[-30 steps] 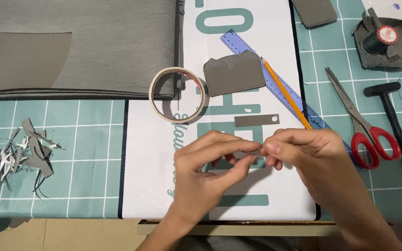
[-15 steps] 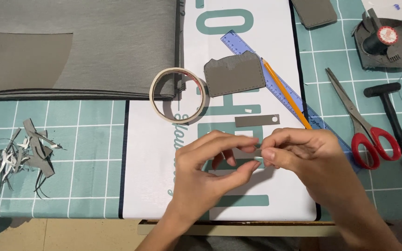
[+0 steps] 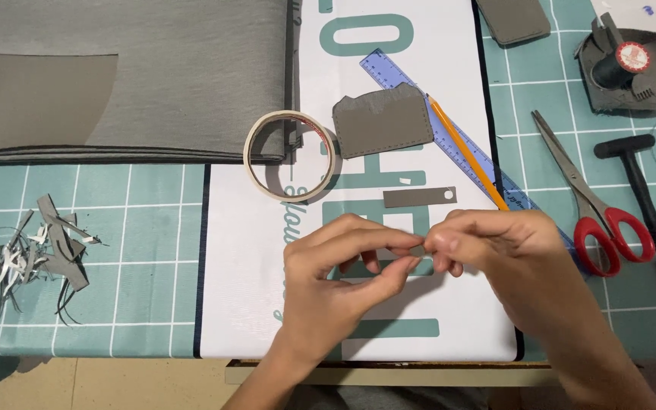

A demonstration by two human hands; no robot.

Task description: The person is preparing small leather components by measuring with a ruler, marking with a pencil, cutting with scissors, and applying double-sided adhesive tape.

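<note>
My left hand point(image 3: 339, 277) and my right hand point(image 3: 495, 243) meet over the white printed sheet point(image 3: 252, 304), fingertips pinched together on a small grey strip piece point(image 3: 417, 250) that is mostly hidden between them. Just above the fingers lies a short grey strip with a hole point(image 3: 419, 197). A ring of tape point(image 3: 288, 155) and a grey stitched leather piece point(image 3: 383, 119) rest farther up the sheet.
A blue ruler point(image 3: 434, 129) with an orange pencil point(image 3: 465, 152) runs diagonally. Red-handled scissors point(image 3: 594, 205) and a black mallet point(image 3: 643, 201) lie at right, folded grey fabric point(image 3: 130, 76) at top left, grey scraps point(image 3: 39, 254) on the teal cutting mat point(image 3: 138, 228).
My fingers have shifted slightly around the small grey piece; the hands stay in the same spot. Nothing else has moved.
</note>
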